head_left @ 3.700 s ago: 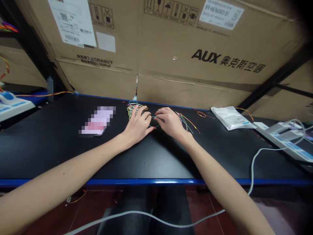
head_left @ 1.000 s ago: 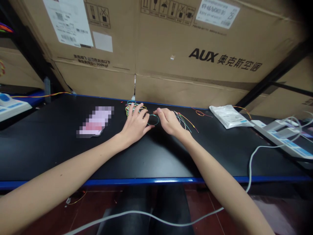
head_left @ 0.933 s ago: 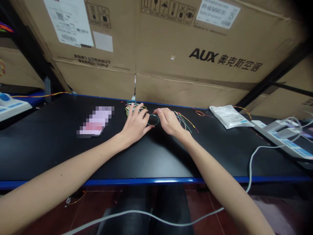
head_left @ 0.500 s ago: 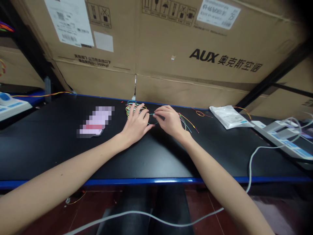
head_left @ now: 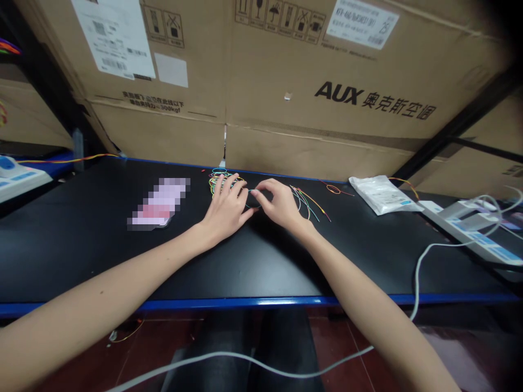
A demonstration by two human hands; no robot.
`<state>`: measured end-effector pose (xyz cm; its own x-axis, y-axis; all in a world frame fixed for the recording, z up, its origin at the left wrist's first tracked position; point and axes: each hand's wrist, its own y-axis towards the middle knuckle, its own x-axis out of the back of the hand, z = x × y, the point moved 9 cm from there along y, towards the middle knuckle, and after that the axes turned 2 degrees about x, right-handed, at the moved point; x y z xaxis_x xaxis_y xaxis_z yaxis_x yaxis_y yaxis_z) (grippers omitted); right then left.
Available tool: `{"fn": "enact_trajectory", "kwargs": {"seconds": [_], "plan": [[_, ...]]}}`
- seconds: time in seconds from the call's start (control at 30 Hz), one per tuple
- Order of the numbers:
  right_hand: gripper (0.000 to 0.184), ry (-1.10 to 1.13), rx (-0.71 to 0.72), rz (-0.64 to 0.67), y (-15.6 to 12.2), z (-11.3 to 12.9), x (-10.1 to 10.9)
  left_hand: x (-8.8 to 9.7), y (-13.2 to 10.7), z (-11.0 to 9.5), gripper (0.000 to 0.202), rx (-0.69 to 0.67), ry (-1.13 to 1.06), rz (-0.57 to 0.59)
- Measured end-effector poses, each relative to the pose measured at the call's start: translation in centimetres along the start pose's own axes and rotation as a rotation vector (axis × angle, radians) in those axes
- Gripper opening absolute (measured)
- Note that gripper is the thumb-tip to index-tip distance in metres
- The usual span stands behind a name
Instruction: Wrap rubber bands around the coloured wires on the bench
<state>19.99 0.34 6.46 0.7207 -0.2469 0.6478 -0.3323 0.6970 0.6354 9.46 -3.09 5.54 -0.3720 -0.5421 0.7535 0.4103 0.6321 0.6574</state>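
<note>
My left hand [head_left: 226, 209] lies with spread fingers on a heap of thin coloured wire coils [head_left: 214, 182] near the back of the black table. Its fingers hide part of the heap. To its right, my right hand [head_left: 280, 204] has thumb and index finger pinched together on a thin green wire [head_left: 248, 206], which curves over toward the left hand. Several loose wire ends [head_left: 312, 204], in white, green, yellow and red, fan out on the table beyond the right hand.
A phone [head_left: 160, 204] lies to the left. A small orange wire loop [head_left: 333, 189] and a white plastic packet [head_left: 382, 195] lie to the right. Power strips [head_left: 469, 231] stand at both sides, and a white cable [head_left: 417, 277] hangs over the front edge. Behind rises a large cardboard box [head_left: 265, 147].
My right hand has shifted slightly left, its thumb moving up toward the left hand along the green wire. My left hand stays on the coils.
</note>
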Motion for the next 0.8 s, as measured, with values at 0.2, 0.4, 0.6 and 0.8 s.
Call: {"fn": "enact_trajectory", "kwargs": {"seconds": [0.2,0.4,0.6,0.8], "plan": [[0.017,0.253,-0.163,-0.14,0.0,-2.1,0.2,0.3,0.0,0.2,0.06,0.03,0.009,-0.042],[0.025,0.797,-0.582,-0.289,-0.6,-7.1,-0.3,0.4,0.1,0.7,0.06,0.064,0.005,-0.061],[0.022,1.224,-0.778,-0.217,-1.1,-7.3,-2.3,0.2,0.0,0.7,0.057,0.053,0.046,-0.048],[0.019,1.373,-0.885,-0.127,-1.6,-6.5,-3.7,-0.3,-0.1,0.6,0.055,0.059,0.057,-0.013]]}}
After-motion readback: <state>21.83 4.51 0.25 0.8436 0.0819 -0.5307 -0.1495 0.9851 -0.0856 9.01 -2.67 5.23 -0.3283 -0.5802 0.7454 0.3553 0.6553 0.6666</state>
